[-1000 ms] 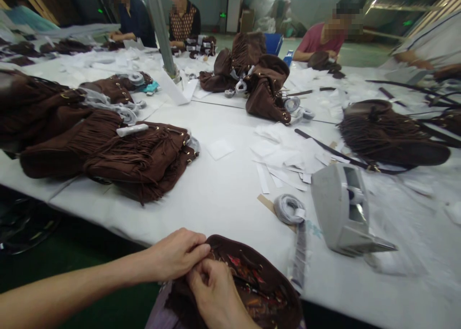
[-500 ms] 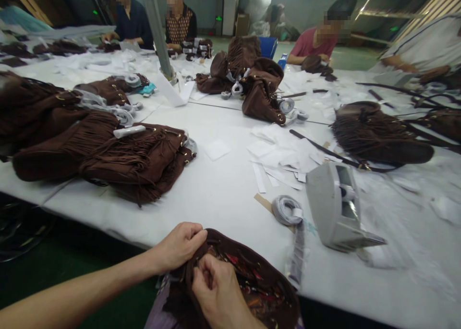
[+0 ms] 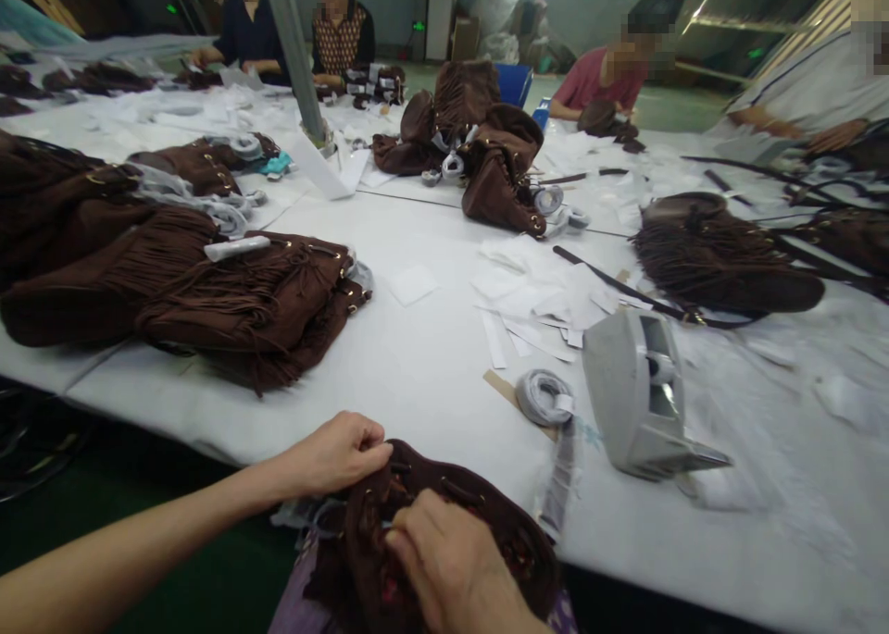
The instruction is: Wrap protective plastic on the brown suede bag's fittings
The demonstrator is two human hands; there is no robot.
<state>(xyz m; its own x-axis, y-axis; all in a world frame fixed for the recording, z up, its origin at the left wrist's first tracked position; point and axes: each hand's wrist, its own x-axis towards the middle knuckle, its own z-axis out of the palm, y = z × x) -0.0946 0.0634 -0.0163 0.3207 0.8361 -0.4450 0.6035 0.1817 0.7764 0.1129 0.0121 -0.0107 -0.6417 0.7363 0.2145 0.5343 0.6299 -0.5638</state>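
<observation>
A dark brown bag (image 3: 496, 506) with a patterned lining and metal eyelets sits in my lap, its mouth facing up, at the table's near edge. My left hand (image 3: 344, 453) is closed on the far left part of its rim, thumb and fingers pinching the edge. Over the opening, my right hand (image 3: 451, 555) is closed, fingertips pressed together near the inside left of the rim. What those fingertips hold, if anything, is too small and hidden to name. Part of the lining and the near side of the bag lie behind the right hand.
Brown fringed bags (image 3: 243, 310) lie stacked at the left, with another fringed bag (image 3: 722, 254) at the right. A grey tape dispenser (image 3: 618, 398) and a wrapped coiled strap (image 3: 545, 398) stand nearby. Paper scraps (image 3: 528, 282) cover mid-table. A metal post (image 3: 292, 51) rises beyond; several people work around.
My right hand has shifted slightly, its back now turned more upward over the bag's opening. My left hand keeps its grip on the rim. The camera view has moved a little.
</observation>
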